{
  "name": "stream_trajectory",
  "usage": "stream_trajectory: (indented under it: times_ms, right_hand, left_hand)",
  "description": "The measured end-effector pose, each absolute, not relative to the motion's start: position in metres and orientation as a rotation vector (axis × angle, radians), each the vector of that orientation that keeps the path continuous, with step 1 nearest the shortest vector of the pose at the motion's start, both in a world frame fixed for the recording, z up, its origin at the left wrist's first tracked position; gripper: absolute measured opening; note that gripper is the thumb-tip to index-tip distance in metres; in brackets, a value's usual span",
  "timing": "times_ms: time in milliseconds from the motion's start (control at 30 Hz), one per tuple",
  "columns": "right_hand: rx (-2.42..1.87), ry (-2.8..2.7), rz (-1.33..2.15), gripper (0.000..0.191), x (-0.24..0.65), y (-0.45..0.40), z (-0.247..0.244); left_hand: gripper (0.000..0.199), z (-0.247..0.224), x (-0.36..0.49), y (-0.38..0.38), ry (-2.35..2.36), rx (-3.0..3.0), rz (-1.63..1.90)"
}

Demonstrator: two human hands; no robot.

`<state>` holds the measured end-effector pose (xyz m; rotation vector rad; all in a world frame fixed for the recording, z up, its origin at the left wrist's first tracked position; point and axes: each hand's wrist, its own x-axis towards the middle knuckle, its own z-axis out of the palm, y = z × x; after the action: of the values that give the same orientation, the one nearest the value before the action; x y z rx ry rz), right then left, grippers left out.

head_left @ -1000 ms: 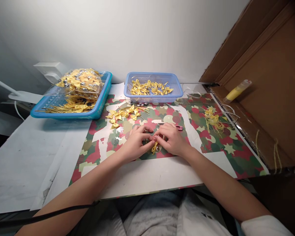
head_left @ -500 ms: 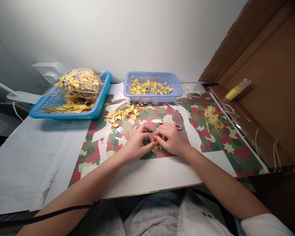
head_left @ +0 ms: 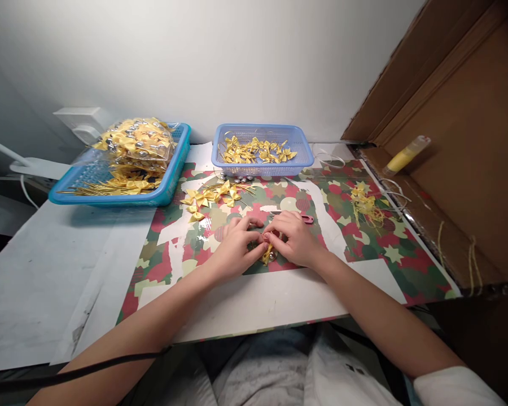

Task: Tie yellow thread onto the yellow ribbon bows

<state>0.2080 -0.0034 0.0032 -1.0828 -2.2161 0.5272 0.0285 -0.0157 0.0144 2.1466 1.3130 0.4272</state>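
Close to the front of the patterned sheet, my left hand (head_left: 238, 245) and my right hand (head_left: 295, 239) meet with fingertips pinched together. Between them is a yellow ribbon bow (head_left: 266, 257), with a small silver bell or bead (head_left: 272, 255) hanging at its lower side. The fingers hide its upper part, and the exact grip there is covered. Just beyond my right hand lies a small tool with a pink handle (head_left: 307, 219), partly hidden by that hand. Several yellow bows with gold stems (head_left: 211, 195) lie loose past my left hand.
A blue basket (head_left: 169, 190) at left holds bagged bows and stemmed bows. Another blue basket (head_left: 262, 169) at the back contains bows, with silver balls (head_left: 241, 179) before it. Yellow scraps (head_left: 366, 203) lie at right, beside a cardboard wall (head_left: 452, 124) and a yellow tube (head_left: 407, 155).
The bow and silver bell between my fingers have turned slightly and show a little more. Both hands stay in nearly the same place.
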Motion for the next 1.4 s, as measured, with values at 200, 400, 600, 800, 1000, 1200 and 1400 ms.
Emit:
stream_trajectory:
  times_ms: [200, 400, 600, 800, 1000, 1200, 1400]
  right_hand:
    - [-1.107, -2.232, 0.530, 0.015, 0.2079, -0.0039, 0.0035]
    - [-1.091, -2.227, 0.538, 0.016, 0.2078, -0.0044, 0.0043]
    - [-1.099, -2.232, 0.550, 0.018, 0.2076, -0.0045, 0.0049]
    - [-1.106, -2.225, 0.529, 0.018, 0.2077, -0.0041, 0.0030]
    - [-1.100, -2.198, 0.525, 0.017, 0.2080, -0.0033, 0.0011]
    - [-1.113, -2.197, 0.521, 0.016, 0.2090, -0.0037, 0.0015]
    - [-1.118, -2.205, 0.536, 0.016, 0.2079, -0.0040, 0.0025]
  left_hand:
    - [0.034, 0.0174, 0.0277, -0.0152, 1.296, 2.106, 0.441]
    - [0.023, 0.0178, 0.0285, -0.0156, 1.304, 2.083, 0.481]
    - [0.020, 0.0135, 0.0293, -0.0160, 1.286, 2.072, 0.537]
    - [0.022, 0.0115, 0.0314, -0.0171, 1.310, 2.080, 0.514]
    - [0.024, 0.0113, 0.0332, -0.0178, 1.315, 2.090, 0.493]
    - [0.028, 0.0127, 0.0328, -0.0175, 1.299, 2.090, 0.454]
    - [0.026, 0.0135, 0.0327, -0.0176, 1.294, 2.080, 0.456]
